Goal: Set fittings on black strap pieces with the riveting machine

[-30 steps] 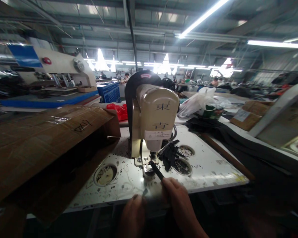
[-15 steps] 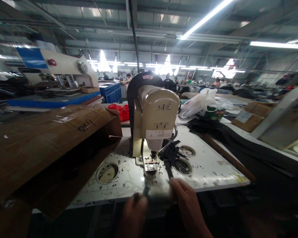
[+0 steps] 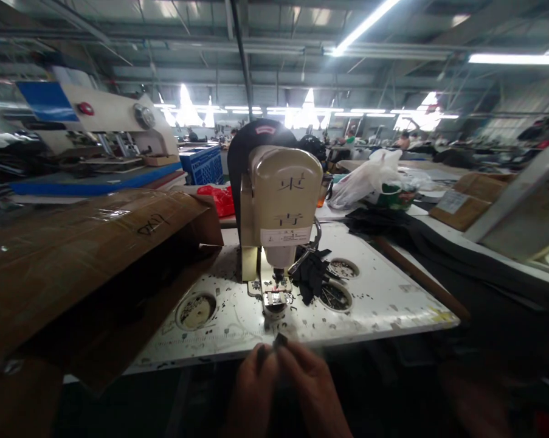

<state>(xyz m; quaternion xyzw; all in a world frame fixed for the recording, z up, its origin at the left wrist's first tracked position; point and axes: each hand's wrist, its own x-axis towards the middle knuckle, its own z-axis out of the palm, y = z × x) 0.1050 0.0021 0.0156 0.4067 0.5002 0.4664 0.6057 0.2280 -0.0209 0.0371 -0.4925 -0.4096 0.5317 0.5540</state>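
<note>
My left hand (image 3: 252, 380) and my right hand (image 3: 311, 378) meet at the front edge of the machine table, fingertips close together. Both are closed in a pinch on small black fabric pieces (image 3: 280, 339), partly hidden by the fingers and blurred. Just beyond them stands a beige sewing-type machine (image 3: 287, 194), its lit metal clamp plate (image 3: 275, 297) below the head. To the right of the clamp lies a heap of black fabric strips (image 3: 311, 275), which neither hand touches.
A large open cardboard box (image 3: 96, 243) covers the table's left side. Round holes with dark scraps, including the left hole (image 3: 196, 311), are set in the white tabletop (image 3: 383, 304). Dark cloth (image 3: 438, 255) runs along the right. A white plastic bag (image 3: 369, 179) stands behind.
My right hand has moved left, away from the heap with a black strip, and now meets my left hand. The camera view has shifted slightly.
</note>
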